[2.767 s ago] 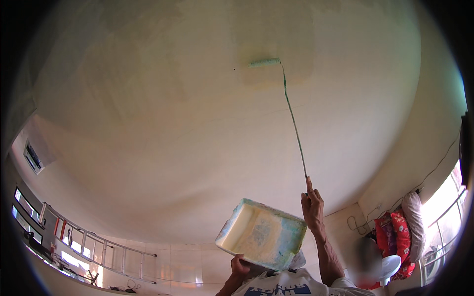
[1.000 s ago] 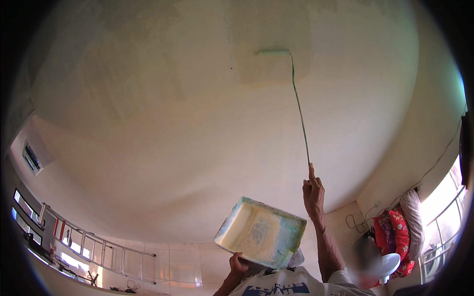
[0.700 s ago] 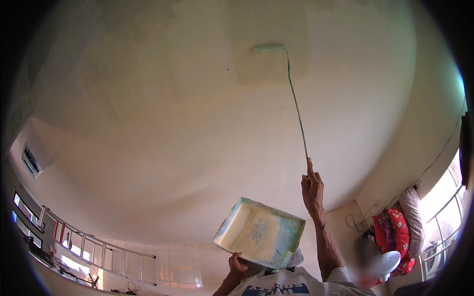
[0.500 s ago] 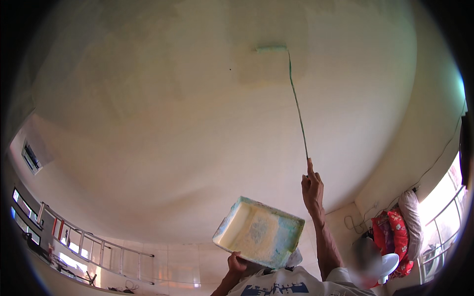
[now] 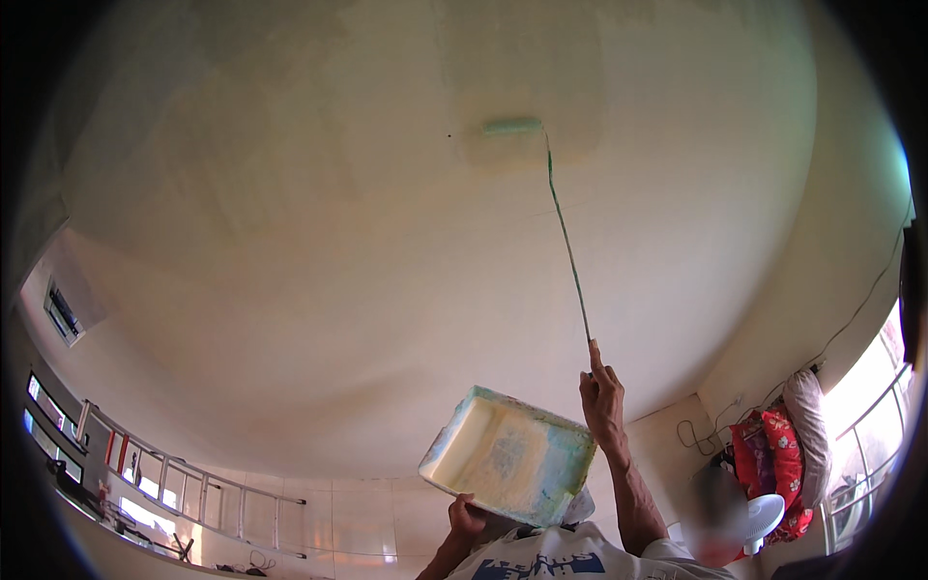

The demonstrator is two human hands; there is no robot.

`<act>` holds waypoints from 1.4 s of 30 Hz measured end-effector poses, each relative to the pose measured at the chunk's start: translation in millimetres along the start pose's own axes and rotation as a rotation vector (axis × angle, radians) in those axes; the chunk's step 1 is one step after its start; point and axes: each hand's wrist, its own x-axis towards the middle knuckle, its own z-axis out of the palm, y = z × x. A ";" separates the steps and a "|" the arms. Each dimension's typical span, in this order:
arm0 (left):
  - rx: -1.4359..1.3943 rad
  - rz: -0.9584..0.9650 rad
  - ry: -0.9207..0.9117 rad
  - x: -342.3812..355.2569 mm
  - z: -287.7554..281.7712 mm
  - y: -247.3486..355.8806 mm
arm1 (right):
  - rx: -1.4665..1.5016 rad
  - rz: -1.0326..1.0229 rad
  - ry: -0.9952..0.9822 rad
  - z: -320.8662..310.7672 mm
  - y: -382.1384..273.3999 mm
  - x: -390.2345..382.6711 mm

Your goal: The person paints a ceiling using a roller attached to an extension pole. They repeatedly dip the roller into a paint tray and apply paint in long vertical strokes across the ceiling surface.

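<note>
My right hand (image 5: 604, 406) is closed around the lower end of a paint roller's long, thin, green-stained handle (image 5: 568, 246), with the index finger stretched along it. At the far end, the pale green roller head (image 5: 512, 127) lies against the large pale painted surface (image 5: 387, 251), at a darker, damp-looking patch (image 5: 570, 87). Lower down, my left hand (image 5: 465, 517) grips the near left edge of a tilted paint tray (image 5: 507, 454). Cream paint shows inside the tray, with blue-green stains on its right side and rim. The left fingers beneath the tray are hidden.
An aluminium ladder (image 5: 213, 488) stretches along the lower left, near windows (image 5: 50, 411). At the right, red floral bedding (image 5: 781, 454) and a pale pillow (image 5: 805, 425) are beside a bright barred window (image 5: 870, 454). A white fan (image 5: 767, 519) stands below, and a cable (image 5: 865, 300) runs along the wall.
The roller head has come down and a little left across the damp patch. My right hand has lowered and shifted left with the handle. The tray has hardly moved.
</note>
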 end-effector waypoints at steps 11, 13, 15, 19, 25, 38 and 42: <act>-0.001 -0.014 0.017 3.7 -8.3 -2.5 | 0.025 0.015 0.009 -10.0 -26.9 35.9; -0.023 -0.017 0.014 2.9 -12.8 -2.1 | 0.024 0.039 0.004 -7.8 -19.3 21.9; -0.021 -0.015 0.007 5.0 -4.2 -2.5 | 0.004 0.082 0.006 -6.9 2.1 -4.2; -0.013 -0.014 0.013 -0.2 7.8 -2.3 | -0.041 0.143 -0.001 -11.6 28.8 -39.1; -0.003 -0.016 0.023 6.7 -9.6 -4.2 | -0.080 0.134 0.017 -9.5 37.9 -28.2; -0.022 0.000 0.000 4.4 -3.4 -3.8 | -0.083 -0.047 0.093 -46.6 -16.1 89.1; -0.015 -0.002 -0.008 1.8 0.9 -2.5 | -0.077 -0.067 0.113 -55.2 -37.7 122.7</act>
